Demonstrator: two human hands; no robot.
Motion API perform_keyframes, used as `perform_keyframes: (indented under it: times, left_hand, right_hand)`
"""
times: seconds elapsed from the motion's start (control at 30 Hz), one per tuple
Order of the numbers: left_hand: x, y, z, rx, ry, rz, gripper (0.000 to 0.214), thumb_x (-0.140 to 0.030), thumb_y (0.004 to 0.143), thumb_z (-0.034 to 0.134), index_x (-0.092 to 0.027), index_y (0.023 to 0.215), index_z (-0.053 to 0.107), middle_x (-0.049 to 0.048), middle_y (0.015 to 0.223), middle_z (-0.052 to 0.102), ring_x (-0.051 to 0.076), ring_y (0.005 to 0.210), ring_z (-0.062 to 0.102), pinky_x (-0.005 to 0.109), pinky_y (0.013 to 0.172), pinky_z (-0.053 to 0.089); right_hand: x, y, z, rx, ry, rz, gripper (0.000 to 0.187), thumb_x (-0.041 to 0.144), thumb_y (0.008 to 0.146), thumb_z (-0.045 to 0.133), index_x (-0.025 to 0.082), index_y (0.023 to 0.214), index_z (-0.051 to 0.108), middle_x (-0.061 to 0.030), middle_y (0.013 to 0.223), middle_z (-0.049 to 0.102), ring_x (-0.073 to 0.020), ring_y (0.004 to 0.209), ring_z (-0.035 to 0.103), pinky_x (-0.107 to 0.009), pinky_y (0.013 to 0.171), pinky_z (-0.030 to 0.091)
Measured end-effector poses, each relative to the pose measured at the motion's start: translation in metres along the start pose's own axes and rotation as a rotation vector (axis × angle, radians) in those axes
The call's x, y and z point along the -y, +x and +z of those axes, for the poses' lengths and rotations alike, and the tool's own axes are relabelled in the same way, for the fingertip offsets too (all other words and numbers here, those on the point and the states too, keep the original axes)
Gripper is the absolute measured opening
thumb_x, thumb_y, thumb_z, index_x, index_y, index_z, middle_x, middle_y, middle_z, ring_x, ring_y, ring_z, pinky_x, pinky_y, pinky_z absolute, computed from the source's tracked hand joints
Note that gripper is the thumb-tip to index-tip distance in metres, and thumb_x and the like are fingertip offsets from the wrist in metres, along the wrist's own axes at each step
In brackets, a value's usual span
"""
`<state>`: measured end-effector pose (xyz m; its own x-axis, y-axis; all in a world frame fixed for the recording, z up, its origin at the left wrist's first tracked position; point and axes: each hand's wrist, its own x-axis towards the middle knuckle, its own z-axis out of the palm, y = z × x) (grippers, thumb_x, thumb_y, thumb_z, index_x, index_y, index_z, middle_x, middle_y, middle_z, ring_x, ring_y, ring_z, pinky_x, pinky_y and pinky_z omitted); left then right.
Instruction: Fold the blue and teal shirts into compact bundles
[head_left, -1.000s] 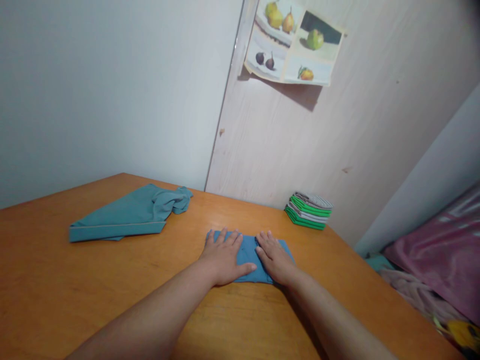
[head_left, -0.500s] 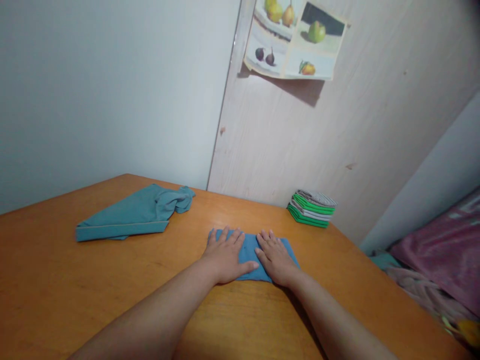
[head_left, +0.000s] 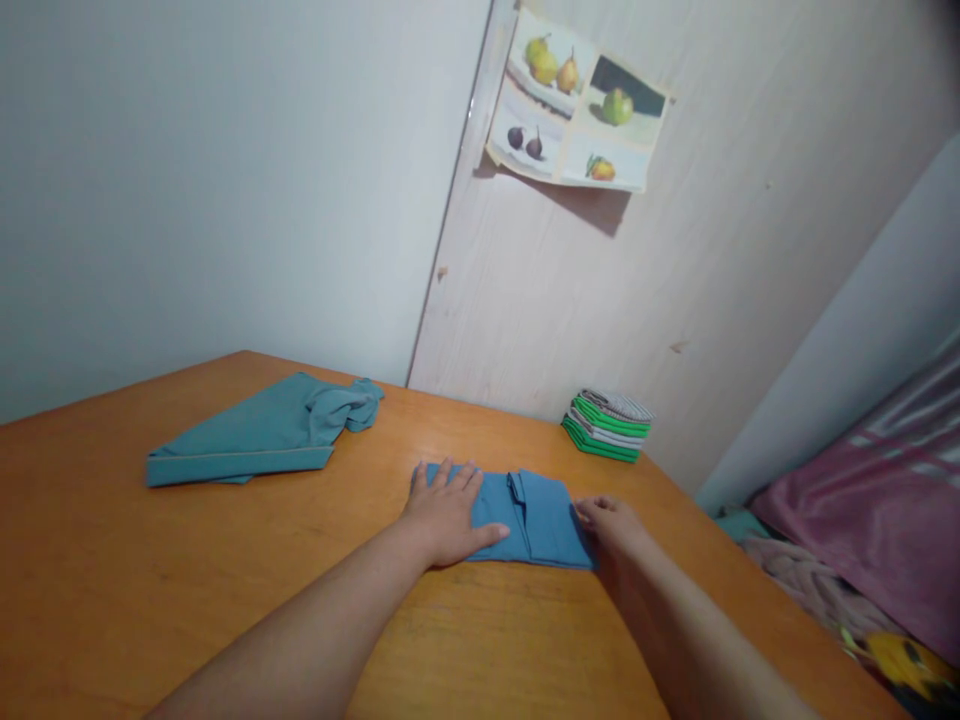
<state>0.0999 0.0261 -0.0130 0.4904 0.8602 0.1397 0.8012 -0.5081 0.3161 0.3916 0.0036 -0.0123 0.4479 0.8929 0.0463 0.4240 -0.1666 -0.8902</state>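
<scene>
Fingers of the left hand: spread wide, palm down, flat on cloth, gripping nothing. Fingers of the right hand: drawn together, tips at a cloth edge; cannot tell whether the edge is pinched or only touched.

Beneath both sets of fingers, and well out to either side: orange-brown, smooth wooden tabletop. Far to the right of the right fingers, past the table edge: shiny purple-pink fabric, loosely draped.

Left of and a little beyond the left fingers, well apart: teal cloth garment, flat toward its near end with a straight pale-lined band, bunched at its far end.

Between the hands: blue rectangular folded cloth, lying flat. Key relation: long axis runs left to right, from under the left fingers to the right fingertips, which meet its short right edge. Left hand covers its left end, so is the nearer; right hand is at the margin only. Dark-edged fold opening near its middle, between the hands.

Beyond the right fingers, apart: small stack of green, pale and patterned folded cloths.

Brands, labels, writing: none legible.
</scene>
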Motion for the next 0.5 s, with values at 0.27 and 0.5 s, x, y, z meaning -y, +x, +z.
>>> perform_keyframes:
  times: [0.27,0.5]
  left_hand:
    - [0.004,0.003,0.006,-0.055,-0.040,0.019,0.102,-0.089,0.075,0.035,-0.024,0.153,0.037,0.0116,0.162,0.027,0.044,0.149,0.012,0.070,0.113,-0.005]
    - [0.003,0.001,0.004,-0.042,-0.070,0.017,0.102,-0.089,0.075,0.035,-0.023,0.153,0.037,0.0114,0.162,0.027,0.043,0.149,0.011,0.071,0.113,-0.004]
  right_hand:
    - [0.023,-0.021,0.004,0.199,-0.165,0.210,0.033,0.037,0.074,0.069,0.021,0.054,0.049,0.0035,0.041,0.044,-0.0108,0.039,0.040,-0.023,0.040,0.027]
    - [0.030,-0.016,0.013,0.207,-0.176,0.133,0.020,0.025,0.070,0.066,0.021,0.058,0.051,0.0017,0.053,0.058,-0.0131,0.050,0.052,-0.022,0.048,0.038]
